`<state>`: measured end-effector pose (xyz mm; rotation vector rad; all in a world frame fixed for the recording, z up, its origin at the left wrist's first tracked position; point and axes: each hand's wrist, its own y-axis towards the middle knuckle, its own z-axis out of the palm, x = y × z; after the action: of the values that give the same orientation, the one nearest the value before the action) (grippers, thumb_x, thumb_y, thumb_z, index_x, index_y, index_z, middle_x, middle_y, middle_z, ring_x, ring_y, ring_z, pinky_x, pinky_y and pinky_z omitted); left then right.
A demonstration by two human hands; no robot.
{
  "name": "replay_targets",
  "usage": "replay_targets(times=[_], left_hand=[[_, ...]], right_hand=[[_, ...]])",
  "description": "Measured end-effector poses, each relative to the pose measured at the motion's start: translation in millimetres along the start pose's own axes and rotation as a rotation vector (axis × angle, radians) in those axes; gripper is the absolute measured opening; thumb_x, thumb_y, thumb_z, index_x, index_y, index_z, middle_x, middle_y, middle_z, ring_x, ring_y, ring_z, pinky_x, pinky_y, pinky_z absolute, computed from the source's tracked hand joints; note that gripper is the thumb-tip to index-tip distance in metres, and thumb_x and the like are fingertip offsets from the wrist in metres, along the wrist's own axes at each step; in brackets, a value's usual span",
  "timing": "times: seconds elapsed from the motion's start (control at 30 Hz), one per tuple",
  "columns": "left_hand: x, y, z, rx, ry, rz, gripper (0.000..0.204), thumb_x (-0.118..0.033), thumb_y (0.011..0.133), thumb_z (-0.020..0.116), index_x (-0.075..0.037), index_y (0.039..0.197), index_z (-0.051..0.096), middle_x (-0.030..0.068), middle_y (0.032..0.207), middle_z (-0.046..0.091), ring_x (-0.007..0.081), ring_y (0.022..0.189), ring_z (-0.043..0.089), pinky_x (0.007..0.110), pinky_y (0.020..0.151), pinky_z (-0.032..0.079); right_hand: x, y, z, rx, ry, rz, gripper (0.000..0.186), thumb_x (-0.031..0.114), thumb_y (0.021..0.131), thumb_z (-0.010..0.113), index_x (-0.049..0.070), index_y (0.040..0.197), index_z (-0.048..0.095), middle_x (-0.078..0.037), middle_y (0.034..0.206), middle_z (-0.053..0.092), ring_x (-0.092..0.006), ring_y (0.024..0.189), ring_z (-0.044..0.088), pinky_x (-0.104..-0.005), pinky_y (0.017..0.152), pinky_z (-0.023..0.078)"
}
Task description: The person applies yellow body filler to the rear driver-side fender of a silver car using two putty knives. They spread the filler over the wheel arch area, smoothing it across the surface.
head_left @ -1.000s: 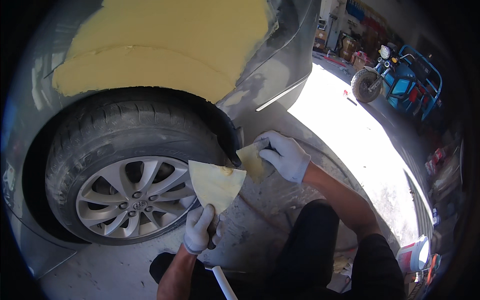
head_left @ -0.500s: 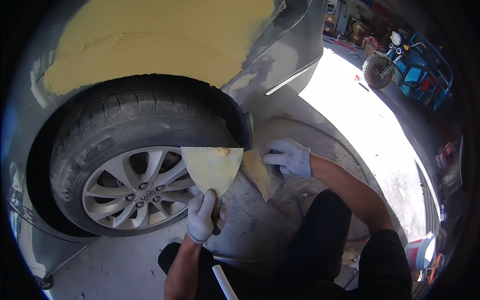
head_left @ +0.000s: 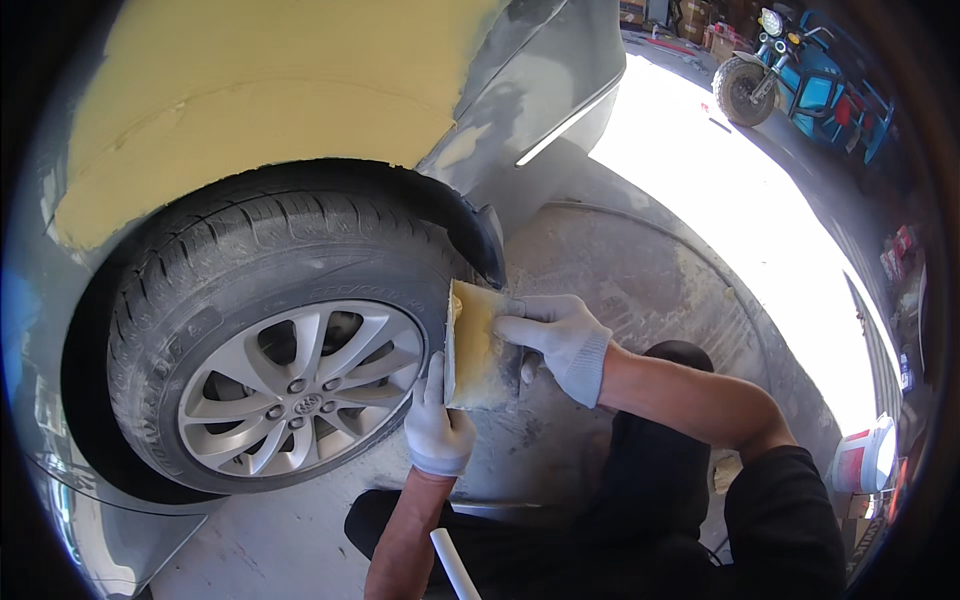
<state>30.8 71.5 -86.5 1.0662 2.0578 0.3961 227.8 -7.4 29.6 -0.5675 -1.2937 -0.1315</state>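
Here, at frame centre, my right hand [head_left: 565, 340] pinches a flat spreader [head_left: 487, 378] by its right side, presumably so fingers clear the yellow putty [head_left: 472, 322]. My left hand [head_left: 438, 425] is at its left edge; I can't tell that hand's grip.

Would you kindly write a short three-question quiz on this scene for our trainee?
1. True or false: the right hand holds a flat spreader bearing yellowish paste.
2. Multiple choice: what colour is the large patch on the car body above the wheel?
A) Blue
B) Yellow
C) Red
3. Short answer: in the picture, which of the two gloved hands appears closer to the wheel?

Key:
1. True.
2. B.
3. The left hand.
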Motion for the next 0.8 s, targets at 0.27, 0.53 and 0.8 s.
replay_targets(times=[0.27,0.53,0.8], left_hand=[[30.1,-23.7,39.0,0.241,0.038,-0.182,0.056,-0.009,0.086,0.064,0.000,0.140,0.054,0.0285,0.118,0.065,0.0459,0.089,0.067,0.049,0.076,0.057],[-5.9,-11.2,26.3,0.222,-0.163,-0.276,0.027,-0.009,0.097,0.053,0.005,0.118,0.064,0.0282,0.090,0.067,0.0478,0.083,0.067,0.052,0.072,0.053],[-0.6,-18.0,10.3,0.207,-0.284,-0.329,0.016,-0.007,0.097,0.054,0.005,0.101,0.065,0.0268,0.077,0.064,0.0489,0.073,0.064,0.051,0.065,0.050]], right_hand=[[26.7,-11.6,-7.6,0.033,-0.077,-0.222,0.021,0.017,0.094,0.072,-0.003,0.101,0.075,-0.003,0.077,0.067,-0.0072,0.062,0.061,-0.0241,0.054,0.049],[53.6,76.1,-24.9,-0.520,-0.051,-0.675,0.023,0.018,0.096,0.066,-0.002,0.102,0.075,0.000,0.080,0.066,-0.0060,0.074,0.057,-0.0256,0.069,0.050],[65.2,101.8,2.2,-0.768,-0.194,-0.720,0.033,0.020,0.095,0.065,0.006,0.124,0.074,-0.001,0.080,0.069,-0.0061,0.072,0.058,-0.0247,0.071,0.051]])
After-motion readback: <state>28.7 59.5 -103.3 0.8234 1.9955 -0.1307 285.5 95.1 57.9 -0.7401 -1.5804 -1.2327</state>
